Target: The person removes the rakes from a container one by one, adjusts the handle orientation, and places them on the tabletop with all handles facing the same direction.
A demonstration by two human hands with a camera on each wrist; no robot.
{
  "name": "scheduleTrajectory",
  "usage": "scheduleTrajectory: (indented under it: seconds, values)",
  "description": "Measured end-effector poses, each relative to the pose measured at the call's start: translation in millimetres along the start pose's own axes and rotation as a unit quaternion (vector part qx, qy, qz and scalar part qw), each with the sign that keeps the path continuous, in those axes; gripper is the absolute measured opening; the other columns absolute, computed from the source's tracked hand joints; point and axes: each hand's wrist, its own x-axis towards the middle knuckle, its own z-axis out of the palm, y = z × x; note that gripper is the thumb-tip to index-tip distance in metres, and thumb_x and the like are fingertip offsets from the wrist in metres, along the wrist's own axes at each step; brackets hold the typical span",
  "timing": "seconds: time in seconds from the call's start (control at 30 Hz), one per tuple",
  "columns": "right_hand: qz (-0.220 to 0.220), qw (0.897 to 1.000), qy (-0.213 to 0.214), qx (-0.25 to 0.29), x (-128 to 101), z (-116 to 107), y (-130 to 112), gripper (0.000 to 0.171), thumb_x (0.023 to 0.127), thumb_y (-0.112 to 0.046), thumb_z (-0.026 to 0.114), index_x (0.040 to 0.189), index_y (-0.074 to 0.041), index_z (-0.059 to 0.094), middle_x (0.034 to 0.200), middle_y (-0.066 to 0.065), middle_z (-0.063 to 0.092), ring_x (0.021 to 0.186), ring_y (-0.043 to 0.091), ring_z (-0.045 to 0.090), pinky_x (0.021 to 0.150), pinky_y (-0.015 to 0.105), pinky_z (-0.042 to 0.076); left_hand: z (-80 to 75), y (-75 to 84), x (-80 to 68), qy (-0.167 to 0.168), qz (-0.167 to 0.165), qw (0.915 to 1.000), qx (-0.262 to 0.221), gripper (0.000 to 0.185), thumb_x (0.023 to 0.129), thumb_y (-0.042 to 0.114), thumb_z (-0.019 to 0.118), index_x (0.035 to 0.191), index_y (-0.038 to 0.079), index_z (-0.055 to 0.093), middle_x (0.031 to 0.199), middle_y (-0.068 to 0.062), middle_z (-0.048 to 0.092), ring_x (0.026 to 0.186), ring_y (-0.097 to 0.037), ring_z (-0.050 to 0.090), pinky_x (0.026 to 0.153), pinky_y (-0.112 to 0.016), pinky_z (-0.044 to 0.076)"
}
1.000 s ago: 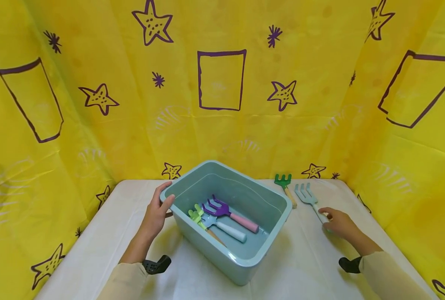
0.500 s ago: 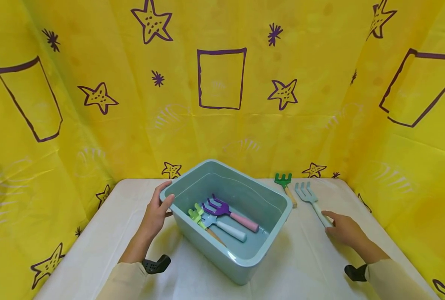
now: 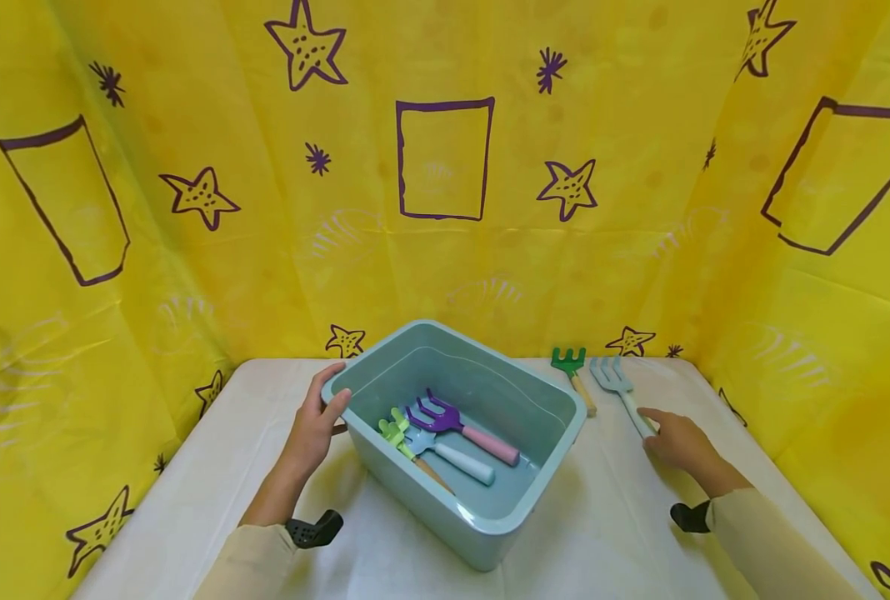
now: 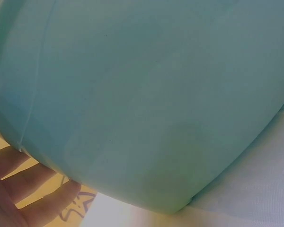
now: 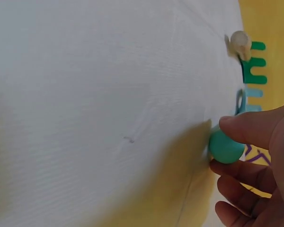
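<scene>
Yellow plastic sheeting (image 3: 445,267) printed with purple stars and rectangles hangs as back and side walls around a table under a white cloth (image 3: 610,517). Creases and soft glare mark the sheeting; the light is even and bright.

Setting: a staged recording booth, not a lived-in room. Yellow printed sheeting (image 3: 445,250) hangs creased as backdrop across the top and both sides of the frame, marked with purple stars and outlined rectangles. A table under a white cloth (image 3: 610,533) fills the lower centre. Props are a teal plastic tub (image 3: 490,533) and children's garden hand tools (image 3: 452,425), toy-coloured.
</scene>
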Motion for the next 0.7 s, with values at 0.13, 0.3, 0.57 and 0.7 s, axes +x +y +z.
scheduleTrajectory:
  seconds: [0.13, 0.3, 0.57, 0.7]
  values:
    - [-0.001, 1.0, 0.003, 0.0, 6, -1, 0, 0.054, 0.085, -0.007, 0.065, 0.134, 0.008, 0.048, 0.088, 0.017, 0.064, 0.072, 0.025, 0.053, 0.062, 0.04, 0.047, 0.4, 0.5, -0.2, 0.001, -0.001, 1.0, 0.002, 0.051, 0.104, 0.026, 0.045, 0.15, 0.018, 0.026, 0.148, -0.021, 0.037, 0.127, -0.046, 0.043, 0.091, -0.061, 0.046]
    - [-0.007, 1.0, 0.012, -0.005, 11, -1, 0, 0.054, 0.083, -0.006, 0.065, 0.132, 0.008, 0.05, 0.087, 0.016, 0.064, 0.072, 0.026, 0.053, 0.066, 0.046, 0.048, 0.8, 1.7, -0.9, 0.002, 0.0, 1.0, 0.006, 0.051, 0.104, 0.025, 0.044, 0.151, 0.017, 0.026, 0.148, -0.022, 0.037, 0.127, -0.046, 0.044, 0.091, -0.061, 0.046]
    - [0.003, 1.0, 0.005, -0.011, 15, -2, -3, 0.055, 0.083, -0.007, 0.066, 0.133, 0.007, 0.049, 0.097, 0.026, 0.064, 0.078, 0.032, 0.056, 0.074, 0.053, 0.048, -0.6, -19.2, 8.3, 0.003, 0.004, 1.0, -0.005, 0.053, 0.104, 0.027, 0.046, 0.152, 0.018, 0.025, 0.148, -0.02, 0.038, 0.126, -0.045, 0.045, 0.089, -0.061, 0.047]
    - [0.01, 1.0, 0.002, -0.013, 15, -4, -5, 0.058, 0.084, -0.011, 0.067, 0.135, 0.007, 0.046, 0.107, 0.032, 0.061, 0.089, 0.041, 0.058, 0.082, 0.06, 0.046, -0.8, -35.0, 14.4, 0.007, 0.006, 0.9999, -0.004, 0.053, 0.103, 0.033, 0.046, 0.151, 0.024, 0.026, 0.148, -0.016, 0.039, 0.126, -0.043, 0.046, 0.089, -0.06, 0.048]
